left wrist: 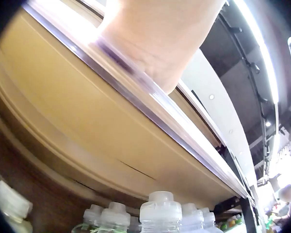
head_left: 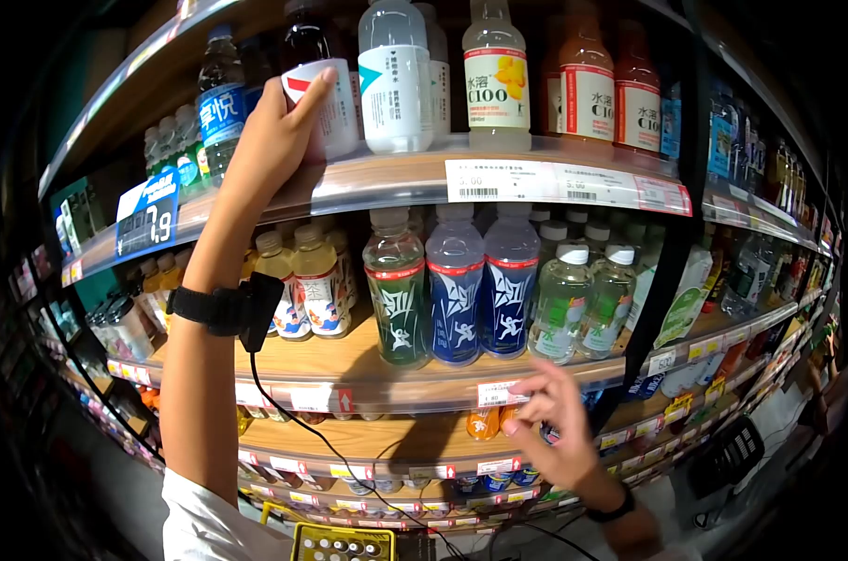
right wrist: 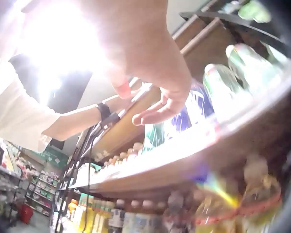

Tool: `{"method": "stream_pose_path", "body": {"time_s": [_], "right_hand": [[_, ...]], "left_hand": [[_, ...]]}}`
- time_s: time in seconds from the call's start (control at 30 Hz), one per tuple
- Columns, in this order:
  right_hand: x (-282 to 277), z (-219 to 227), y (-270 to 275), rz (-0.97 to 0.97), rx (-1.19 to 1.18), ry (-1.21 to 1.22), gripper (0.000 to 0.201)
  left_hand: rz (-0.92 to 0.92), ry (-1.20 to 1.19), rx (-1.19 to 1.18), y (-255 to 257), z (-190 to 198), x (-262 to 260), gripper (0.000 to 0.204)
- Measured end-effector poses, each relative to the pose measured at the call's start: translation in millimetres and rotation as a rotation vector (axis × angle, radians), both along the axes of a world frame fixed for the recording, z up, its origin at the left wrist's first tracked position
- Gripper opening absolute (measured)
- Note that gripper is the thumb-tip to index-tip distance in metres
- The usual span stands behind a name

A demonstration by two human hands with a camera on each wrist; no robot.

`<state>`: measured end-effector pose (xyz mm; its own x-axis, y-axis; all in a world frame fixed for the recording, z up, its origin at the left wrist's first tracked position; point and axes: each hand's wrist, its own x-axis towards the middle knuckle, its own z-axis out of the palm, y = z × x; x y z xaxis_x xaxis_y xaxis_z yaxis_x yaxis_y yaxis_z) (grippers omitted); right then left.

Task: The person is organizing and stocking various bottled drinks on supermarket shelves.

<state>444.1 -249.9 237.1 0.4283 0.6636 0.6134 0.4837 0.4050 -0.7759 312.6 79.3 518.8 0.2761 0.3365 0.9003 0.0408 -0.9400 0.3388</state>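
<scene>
On the upper shelf, my left hand (head_left: pixel 273 140) grips a dark drink bottle (head_left: pixel 335 114) with a white label and a red mark. The thumb lies across the label, and the fingers pass behind the bottle's left side. A clear bottle with a white and teal label (head_left: pixel 393 98) stands just right of it. My right hand (head_left: pixel 553 425) hangs with loosely bent fingers in front of the middle shelf's edge, holding nothing. In the right wrist view its fingers (right wrist: pixel 157 114) overlap the blue bottles. Nearest above it in the head view are clear bottles with white caps (head_left: pixel 562 313).
Lemon C100 bottles (head_left: pixel 497 84) and a blue-labelled water bottle (head_left: pixel 221 103) flank the upper row. A blue price sign (head_left: pixel 147 213) hangs at the shelf edge. A black cable (head_left: pixel 298 421) runs down from my left wrist. Below sits a yellow crate (head_left: pixel 344 530) holding several bottles.
</scene>
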Motion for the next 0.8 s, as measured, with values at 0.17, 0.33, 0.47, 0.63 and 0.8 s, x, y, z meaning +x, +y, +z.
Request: {"method": "stream_pose_path", "body": {"time_s": [0.17,0.33,0.47,0.63,0.8], "right_hand": [[1.4,100.6,-31.8,-0.192,0.12,-0.467,0.054],[20.9,163.5,-16.7,-0.529,0.285,-0.601,0.05],[60.7,228.2,12.9,-0.921,0.36,-0.859,0.055],[104.3,270.8,54.6,-1.155,0.277,-0.924,0.072],[133.1,271.9,73.7,-1.129,0.351,-0.906,0.092]], "left_hand": [[0.118,0.092,0.006,-4.3,-1.5,0.1,0.073],[0.167,0.091,-0.005,-1.2,-0.2,1.4,0.076],[0.211,0.109,0.04,-3.9,-5.1,2.5,0.073],[0.198,0.117,0.041,-9.7,-7.0,-2.4,0.075],[0.192,0.1,0.073,-7.6,-8.2,-2.2,0.082]]}}
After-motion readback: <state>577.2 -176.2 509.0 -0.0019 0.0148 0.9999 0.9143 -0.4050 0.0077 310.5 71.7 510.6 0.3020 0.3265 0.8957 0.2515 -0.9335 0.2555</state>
